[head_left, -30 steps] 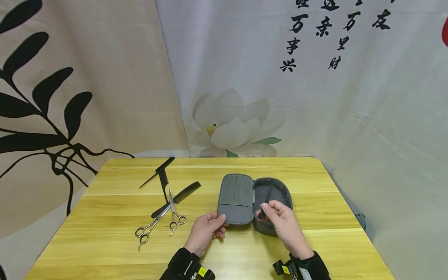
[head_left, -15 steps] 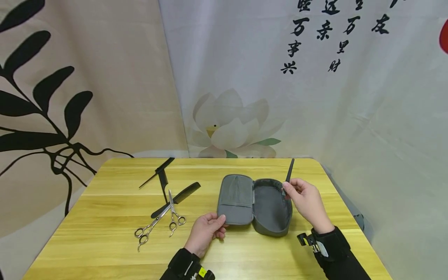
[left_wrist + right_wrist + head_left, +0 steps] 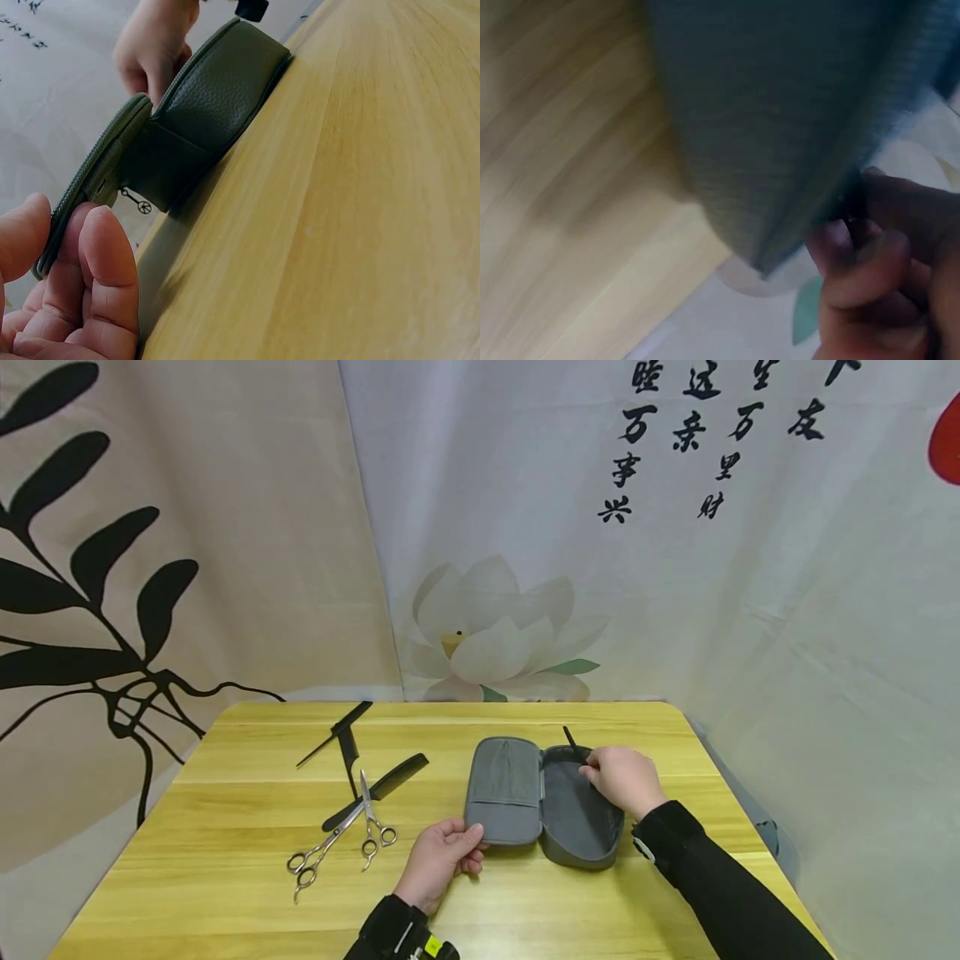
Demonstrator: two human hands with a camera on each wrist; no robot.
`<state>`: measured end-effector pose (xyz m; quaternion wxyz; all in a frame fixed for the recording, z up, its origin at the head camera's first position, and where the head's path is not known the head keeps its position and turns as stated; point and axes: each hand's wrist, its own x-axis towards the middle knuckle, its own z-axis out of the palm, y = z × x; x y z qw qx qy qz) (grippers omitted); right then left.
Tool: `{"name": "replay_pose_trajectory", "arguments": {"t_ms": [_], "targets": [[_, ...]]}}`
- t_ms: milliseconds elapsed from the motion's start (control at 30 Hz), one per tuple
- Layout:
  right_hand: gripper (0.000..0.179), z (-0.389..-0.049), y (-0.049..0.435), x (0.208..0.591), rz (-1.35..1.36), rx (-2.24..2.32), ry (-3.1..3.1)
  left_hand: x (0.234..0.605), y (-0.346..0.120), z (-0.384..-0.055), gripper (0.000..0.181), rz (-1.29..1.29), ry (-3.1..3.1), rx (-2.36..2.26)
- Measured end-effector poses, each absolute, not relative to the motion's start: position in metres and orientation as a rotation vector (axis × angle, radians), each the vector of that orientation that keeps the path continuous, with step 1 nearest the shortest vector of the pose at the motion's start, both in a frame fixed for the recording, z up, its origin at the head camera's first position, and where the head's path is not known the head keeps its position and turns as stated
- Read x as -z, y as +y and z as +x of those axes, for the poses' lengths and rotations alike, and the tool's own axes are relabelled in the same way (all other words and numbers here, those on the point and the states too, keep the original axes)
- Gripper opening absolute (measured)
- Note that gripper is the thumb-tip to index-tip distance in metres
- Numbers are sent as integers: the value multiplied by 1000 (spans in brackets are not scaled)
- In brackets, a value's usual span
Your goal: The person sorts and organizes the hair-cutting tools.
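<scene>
A grey zip case lies unfolded on the table, its lid to the left. My left hand pinches the lid's near left corner between thumb and fingers, and the left wrist view shows the thumb on one face. Over the far right rim of the case's deep half, my right hand pinches a slim black tapered stick, which tilts with one end upward. Its lower end is hidden by the fingers. The right wrist view is blurred, with the case's outer wall beside the right hand.
Left of the case lie a black wide comb, a black tail comb, another slim black comb and two pairs of scissors, some overlapping. A printed curtain hangs behind the wooden table.
My right hand lifted the black stick out of the case's deep half toward the right, then turned and moved back left over its far rim. The left hand stays on the lid.
</scene>
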<state>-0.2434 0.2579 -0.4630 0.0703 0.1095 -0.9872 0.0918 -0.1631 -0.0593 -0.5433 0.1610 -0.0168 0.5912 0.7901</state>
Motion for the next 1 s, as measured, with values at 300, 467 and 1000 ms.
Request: {"name": "replay_pose_trajectory", "arguments": {"t_ms": [300, 467, 1000], "targets": [[28, -266, 253, 481, 341, -25, -3009, 544, -59, -162, 24, -35, 1685, -2259], [29, -268, 251, 483, 433, 65, -2994, 544, -60, -162, 26, 10, 1704, -2255], [30, -261, 251, 488, 524, 138, -2994, 542, -58, -162, 29, -37, 1711, -2238]]}}
